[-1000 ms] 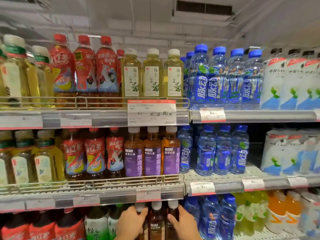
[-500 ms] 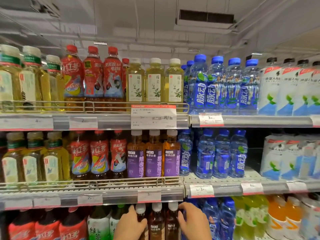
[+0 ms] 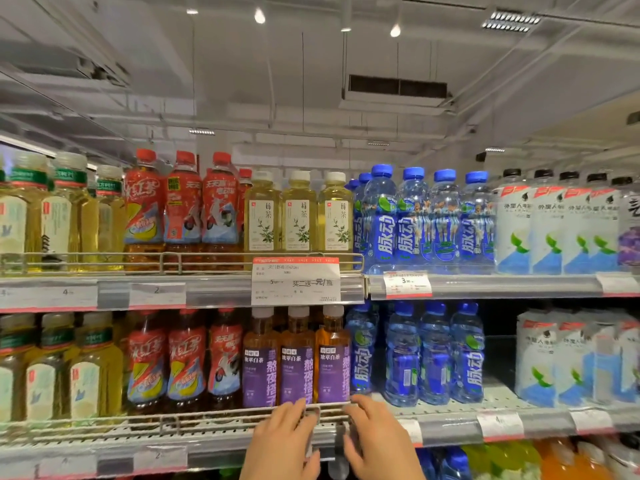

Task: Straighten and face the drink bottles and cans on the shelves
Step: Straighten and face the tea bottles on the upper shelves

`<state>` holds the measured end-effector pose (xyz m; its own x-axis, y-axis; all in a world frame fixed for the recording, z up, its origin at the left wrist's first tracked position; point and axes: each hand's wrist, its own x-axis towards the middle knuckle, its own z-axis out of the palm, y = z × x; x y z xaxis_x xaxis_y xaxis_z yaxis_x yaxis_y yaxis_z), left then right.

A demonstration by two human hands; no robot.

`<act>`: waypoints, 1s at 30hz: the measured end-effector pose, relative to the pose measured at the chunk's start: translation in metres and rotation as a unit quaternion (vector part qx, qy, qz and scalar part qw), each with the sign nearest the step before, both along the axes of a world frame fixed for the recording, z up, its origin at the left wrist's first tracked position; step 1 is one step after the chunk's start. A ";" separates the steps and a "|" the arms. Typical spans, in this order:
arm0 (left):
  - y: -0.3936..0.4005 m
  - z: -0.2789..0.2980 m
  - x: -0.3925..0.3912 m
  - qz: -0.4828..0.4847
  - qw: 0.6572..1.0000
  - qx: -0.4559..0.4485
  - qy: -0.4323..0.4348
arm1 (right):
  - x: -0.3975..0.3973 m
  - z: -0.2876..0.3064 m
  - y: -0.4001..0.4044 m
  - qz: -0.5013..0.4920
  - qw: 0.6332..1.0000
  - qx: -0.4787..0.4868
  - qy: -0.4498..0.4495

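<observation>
Three amber tea bottles with purple labels and white caps stand upright in a row on the middle shelf, labels facing out. My left hand and right hand reach up, fingers loosely spread, holding nothing, at the wire front rail just below them.

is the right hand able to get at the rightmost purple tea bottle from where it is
Probably yes: the right hand is raised at the wire rail, just below the purple tea bottle. Only that low rail lies between.
</observation>
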<state>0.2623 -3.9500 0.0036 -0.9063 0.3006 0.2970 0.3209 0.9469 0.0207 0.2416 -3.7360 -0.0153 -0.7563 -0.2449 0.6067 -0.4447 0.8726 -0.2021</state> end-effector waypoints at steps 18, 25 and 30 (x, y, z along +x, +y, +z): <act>-0.039 0.326 0.005 -0.006 0.930 0.131 0.345 | 0.006 0.295 -0.005 0.072 0.950 0.013 0.303; -0.072 0.411 -0.038 0.152 0.937 -0.014 0.314 | -0.040 0.427 -0.065 -0.002 0.973 0.086 0.213; -0.068 0.415 -0.071 0.125 0.948 -0.027 0.292 | -0.065 0.433 -0.089 -0.020 0.988 0.135 0.073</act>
